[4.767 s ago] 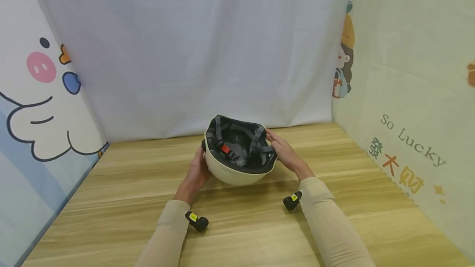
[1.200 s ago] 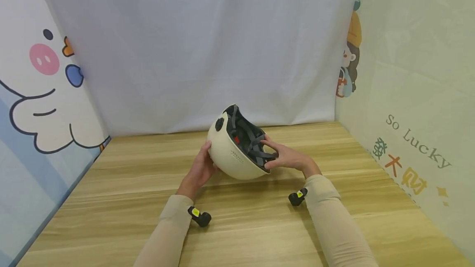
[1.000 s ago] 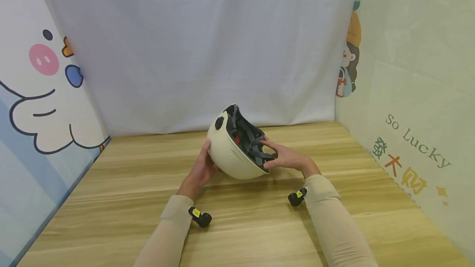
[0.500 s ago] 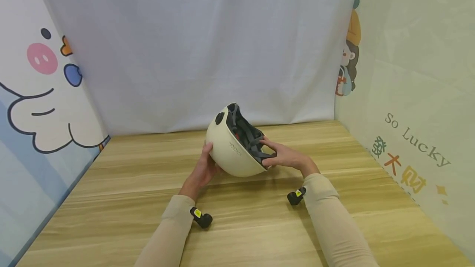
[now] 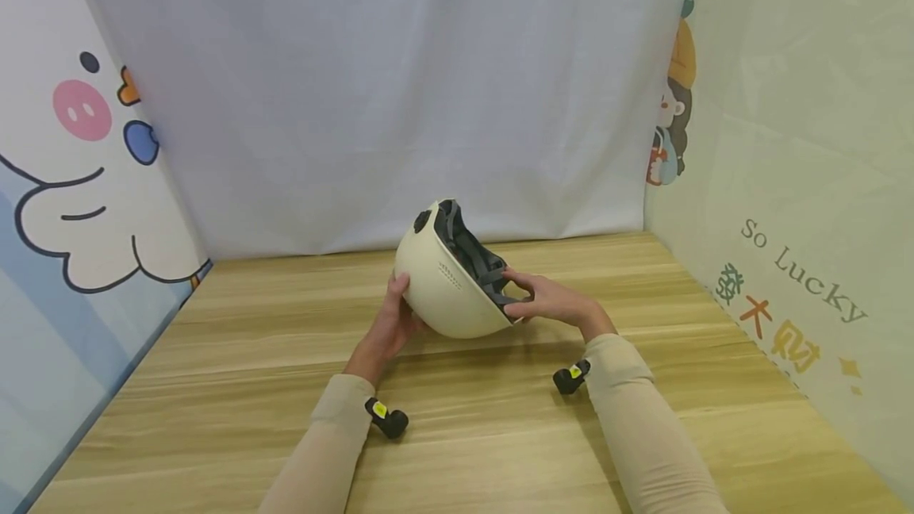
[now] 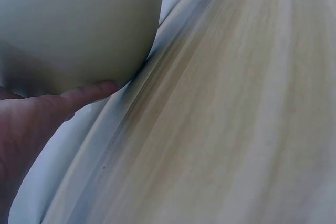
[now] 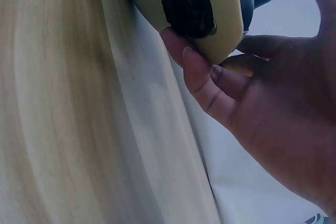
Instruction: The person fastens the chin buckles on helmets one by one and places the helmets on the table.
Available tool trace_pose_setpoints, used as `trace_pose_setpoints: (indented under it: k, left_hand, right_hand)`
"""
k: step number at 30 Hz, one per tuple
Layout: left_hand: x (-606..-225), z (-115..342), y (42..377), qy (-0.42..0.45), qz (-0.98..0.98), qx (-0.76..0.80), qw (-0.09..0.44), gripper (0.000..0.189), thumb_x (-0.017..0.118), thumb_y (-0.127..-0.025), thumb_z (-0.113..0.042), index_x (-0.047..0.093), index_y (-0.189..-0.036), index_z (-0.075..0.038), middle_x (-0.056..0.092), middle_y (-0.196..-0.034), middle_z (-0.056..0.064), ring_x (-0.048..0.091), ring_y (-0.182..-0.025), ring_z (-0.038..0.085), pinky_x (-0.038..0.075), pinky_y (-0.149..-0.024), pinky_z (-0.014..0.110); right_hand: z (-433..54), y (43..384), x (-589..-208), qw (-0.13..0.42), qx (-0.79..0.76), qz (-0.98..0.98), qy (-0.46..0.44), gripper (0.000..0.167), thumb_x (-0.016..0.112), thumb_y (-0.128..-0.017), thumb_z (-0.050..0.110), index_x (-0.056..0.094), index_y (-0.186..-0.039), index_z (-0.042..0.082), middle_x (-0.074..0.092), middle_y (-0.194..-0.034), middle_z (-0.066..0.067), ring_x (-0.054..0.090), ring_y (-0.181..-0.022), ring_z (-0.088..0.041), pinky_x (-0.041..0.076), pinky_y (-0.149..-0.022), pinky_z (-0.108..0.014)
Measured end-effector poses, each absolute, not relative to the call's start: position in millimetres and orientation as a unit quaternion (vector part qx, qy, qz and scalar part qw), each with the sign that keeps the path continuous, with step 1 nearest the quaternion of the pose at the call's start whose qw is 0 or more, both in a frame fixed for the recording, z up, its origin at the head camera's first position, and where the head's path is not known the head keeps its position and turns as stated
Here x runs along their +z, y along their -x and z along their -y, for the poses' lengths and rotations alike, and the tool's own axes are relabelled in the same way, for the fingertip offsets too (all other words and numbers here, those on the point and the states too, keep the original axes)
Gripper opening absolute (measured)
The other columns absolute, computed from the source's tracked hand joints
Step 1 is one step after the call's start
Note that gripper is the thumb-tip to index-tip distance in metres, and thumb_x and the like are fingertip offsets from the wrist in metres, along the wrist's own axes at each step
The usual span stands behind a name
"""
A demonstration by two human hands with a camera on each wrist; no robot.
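A cream helmet [image 5: 450, 292] is tilted onto its rounded shell on the table, its opening turned up and to the right. Dark padding and grey straps [image 5: 493, 276] show inside. My left hand [image 5: 391, 325] holds the shell from the left, thumb up its side; the left wrist view shows a finger or thumb [image 6: 92, 94] along the smooth shell. On the right, my right hand [image 5: 555, 304] pinches the lower rim, beside the straps. In the right wrist view, its fingertips grip the edge below a round black knob [image 7: 188, 4].
The wood-grain table [image 5: 457, 435] extends around the helmet. A pale curtain [image 5: 400, 101] hangs behind its far edge, with printed panels at the left and right [image 5: 800, 181]. Small black cameras [image 5: 387, 419] sit on both sleeves.
Since the earliest frame, the helmet has turned from opening upward to tilted rightward, and my right hand has shifted onto its rim. Lately it has tipped slightly further, showing less of the inside.
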State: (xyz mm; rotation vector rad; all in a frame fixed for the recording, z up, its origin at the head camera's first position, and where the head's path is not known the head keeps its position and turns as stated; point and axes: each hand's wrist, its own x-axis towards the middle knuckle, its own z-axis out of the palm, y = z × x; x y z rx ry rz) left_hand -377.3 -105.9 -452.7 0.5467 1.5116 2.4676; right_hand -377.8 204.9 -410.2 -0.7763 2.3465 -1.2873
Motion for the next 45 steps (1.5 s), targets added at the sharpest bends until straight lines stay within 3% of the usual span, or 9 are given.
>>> trace_pose_setpoints:
  k: [3,8,14,21,30,37,45]
  left_hand:
    - [-452,106,377,-0.182,-0.508,0.836,0.098,0.070,0.037,-0.098,-0.047,0.002,-0.156,-0.031,0.019,-0.154,0.020,0.024,-0.138,0.039,0.019,-0.102,0.077]
    - [-451,106,376,-0.175,-0.509,0.837,0.097,0.071,0.039,-0.097,-0.046,0.002,-0.156,-0.031,0.020,-0.154,0.020,0.023,-0.139,0.039,0.020,-0.102,0.076]
    - [-451,106,376,-0.174,-0.519,0.832,0.097,0.072,0.039,-0.097,-0.048,0.002,-0.157,-0.030,0.019,-0.154,0.019,0.021,-0.140,0.037,0.019,-0.104,0.074]
    - [-454,107,376,-0.179,-0.542,0.816,0.097,0.072,0.034,-0.098,-0.055,0.002,-0.156,-0.028,0.018,-0.155,0.022,0.023,-0.139,0.041,0.015,-0.101,0.080]
    - [-451,107,376,-0.180,-0.532,0.822,0.098,0.077,0.041,-0.097,-0.052,0.000,-0.158,-0.030,0.014,-0.159,0.019,0.021,-0.141,0.038,0.018,-0.103,0.076]
    - [-449,106,376,-0.182,-0.540,0.815,0.101,0.081,0.045,-0.096,-0.046,-0.001,-0.159,-0.029,0.016,-0.158,0.020,0.020,-0.142,0.036,0.019,-0.106,0.071]
    - [-447,106,374,-0.190,-0.554,0.804,0.103,0.078,0.044,-0.097,-0.044,0.000,-0.160,-0.035,0.015,-0.160,0.014,0.021,-0.143,0.037,0.021,-0.103,0.076]
  right_hand:
    - [-204,378,-409,0.167,-0.453,-0.835,0.264,0.098,0.070,-0.090,0.050,0.016,-0.161,0.010,0.014,-0.164,-0.020,0.057,-0.124,-0.033,0.038,-0.107,-0.054]
    - [-203,378,-407,0.149,-0.455,-0.840,0.253,0.103,0.074,-0.084,0.052,0.018,-0.161,0.012,0.017,-0.163,-0.020,0.027,-0.145,-0.042,0.033,-0.110,-0.056]
    - [-201,379,-407,0.126,-0.439,-0.850,0.262,0.111,0.074,-0.079,0.064,0.020,-0.161,0.011,0.011,-0.165,-0.019,0.012,-0.150,-0.039,0.021,-0.115,-0.059]
    - [-196,382,-413,0.106,-0.444,-0.847,0.274,0.119,0.072,-0.073,0.075,0.021,-0.161,0.012,-0.003,-0.167,-0.012,0.004,-0.151,-0.038,0.019,-0.115,-0.061]
    - [-191,380,-412,0.095,-0.434,-0.849,0.286,0.137,0.067,-0.059,0.089,0.021,-0.160,0.009,0.013,-0.164,-0.022,0.018,-0.146,-0.047,0.021,-0.113,-0.063]
    - [-190,382,-413,0.093,-0.439,-0.845,0.292,0.141,0.071,-0.057,0.087,0.019,-0.159,0.004,0.007,-0.164,-0.022,0.018,-0.147,-0.042,0.026,-0.114,-0.057]
    - [-192,380,-414,0.117,-0.417,-0.856,0.281,0.141,0.071,-0.055,0.087,0.019,-0.161,0.010,0.002,-0.165,-0.019,0.024,-0.144,-0.045,0.030,-0.111,-0.058]
